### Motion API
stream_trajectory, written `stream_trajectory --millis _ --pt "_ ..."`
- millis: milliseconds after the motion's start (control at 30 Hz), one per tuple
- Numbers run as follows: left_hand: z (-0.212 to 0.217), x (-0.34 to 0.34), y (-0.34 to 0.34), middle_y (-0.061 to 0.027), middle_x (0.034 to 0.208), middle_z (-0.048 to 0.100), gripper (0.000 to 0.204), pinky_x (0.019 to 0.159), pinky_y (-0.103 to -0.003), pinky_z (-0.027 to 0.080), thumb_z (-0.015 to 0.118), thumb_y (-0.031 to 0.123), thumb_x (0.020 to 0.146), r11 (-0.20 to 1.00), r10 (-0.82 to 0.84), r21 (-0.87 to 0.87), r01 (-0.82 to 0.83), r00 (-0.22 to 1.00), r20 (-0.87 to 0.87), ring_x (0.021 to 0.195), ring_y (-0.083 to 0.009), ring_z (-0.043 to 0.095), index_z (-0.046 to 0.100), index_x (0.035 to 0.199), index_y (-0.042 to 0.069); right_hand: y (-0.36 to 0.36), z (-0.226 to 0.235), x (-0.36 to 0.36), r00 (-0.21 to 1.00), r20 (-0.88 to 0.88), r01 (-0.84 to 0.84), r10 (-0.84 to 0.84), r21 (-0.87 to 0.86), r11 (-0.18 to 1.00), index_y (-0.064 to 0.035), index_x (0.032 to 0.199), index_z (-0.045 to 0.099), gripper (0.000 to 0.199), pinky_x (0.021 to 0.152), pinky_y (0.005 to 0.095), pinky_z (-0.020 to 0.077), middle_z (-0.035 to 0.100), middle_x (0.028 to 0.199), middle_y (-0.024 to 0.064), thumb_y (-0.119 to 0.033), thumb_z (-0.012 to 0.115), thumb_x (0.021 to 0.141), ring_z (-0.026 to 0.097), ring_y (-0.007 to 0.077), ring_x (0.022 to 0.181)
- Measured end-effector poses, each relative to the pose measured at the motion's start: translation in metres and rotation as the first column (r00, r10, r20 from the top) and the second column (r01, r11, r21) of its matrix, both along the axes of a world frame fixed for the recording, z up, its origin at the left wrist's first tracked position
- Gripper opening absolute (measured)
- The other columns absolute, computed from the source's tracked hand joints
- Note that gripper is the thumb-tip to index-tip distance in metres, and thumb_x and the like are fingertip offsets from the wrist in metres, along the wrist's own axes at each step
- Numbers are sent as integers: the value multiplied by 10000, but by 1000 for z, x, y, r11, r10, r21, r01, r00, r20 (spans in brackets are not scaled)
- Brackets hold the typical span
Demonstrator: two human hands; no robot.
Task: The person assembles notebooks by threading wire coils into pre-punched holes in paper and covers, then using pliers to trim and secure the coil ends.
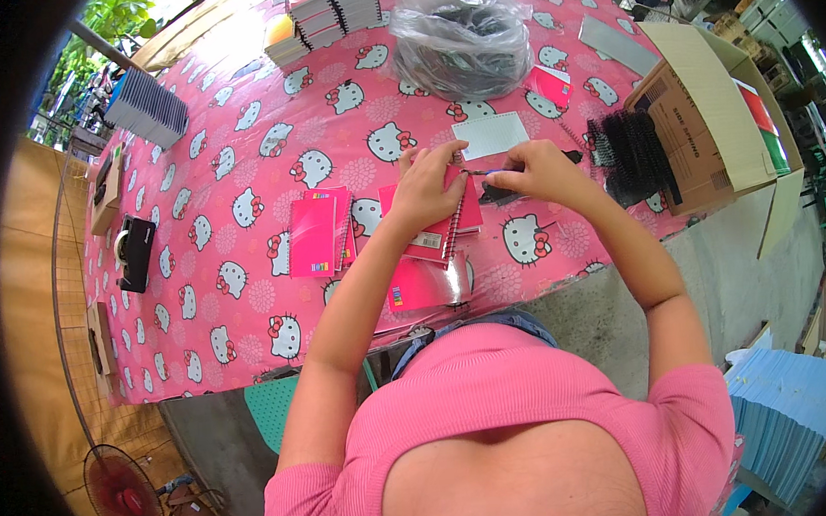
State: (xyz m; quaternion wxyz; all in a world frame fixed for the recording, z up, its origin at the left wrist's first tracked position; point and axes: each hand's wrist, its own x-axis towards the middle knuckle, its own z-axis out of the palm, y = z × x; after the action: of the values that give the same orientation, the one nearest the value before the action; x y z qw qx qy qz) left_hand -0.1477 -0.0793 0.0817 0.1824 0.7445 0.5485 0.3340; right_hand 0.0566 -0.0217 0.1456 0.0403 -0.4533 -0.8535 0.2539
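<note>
Below my left hand (428,188) lies a pink spiral notebook (438,242), its wire coil running along the right edge. The fingers and thumb of that hand close on its upper part and hold it against the table. My right hand (547,172) pinches a slim dark and blue tool (494,171), whose tip meets the coil beside my left thumb; its exact kind is too small to tell. Under the right hand rests a dark object (505,195), partly hidden. Closer to me is another pink notebook (426,285), and overlapping pink notebooks (315,235) lie to the left.
A white gridded pad (489,136) lies beyond my hands, before a clear plastic bag (463,54). Black binding coils (634,153) sit beside an open cardboard box (696,136) at right. Leftward are a tape dispenser (136,256) and a notebook stack (148,108).
</note>
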Motion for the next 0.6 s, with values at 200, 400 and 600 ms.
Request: stream_trajectory --millis 200,400,600 --pt "4 1 -2 -77 993 599 452 1014 -424 235 646 197 786 1000 24 18 -25 996 83 978 -223 555 515 1210 107 -17 -40 13 928 -245 161 -282 -420 893 32 968 614 474 688 408 473 608 1008 198 -409 666 801 618 257 867" --pt "27 -31 -15 -101 1029 607 497 927 -344 384 724 171 747 986 120 49 -161 878 464 979 -209 555 532 1189 49 -56 -121 51 978 -150 194 -147 381 904 -8 1136 532 511 889 460 380 534 1073 184 -345 678 781 504 359 994" --pt "82 -97 -85 -62 914 608 425 883 -348 376 788 170 688 805 421 276 -525 833 358 834 -204 577 604 1057 67 -61 -112 62 937 -316 279 -152 412 867 -1 1089 564 437 940 449 352 512 1154 191 -295 672 784 476 363 1082"
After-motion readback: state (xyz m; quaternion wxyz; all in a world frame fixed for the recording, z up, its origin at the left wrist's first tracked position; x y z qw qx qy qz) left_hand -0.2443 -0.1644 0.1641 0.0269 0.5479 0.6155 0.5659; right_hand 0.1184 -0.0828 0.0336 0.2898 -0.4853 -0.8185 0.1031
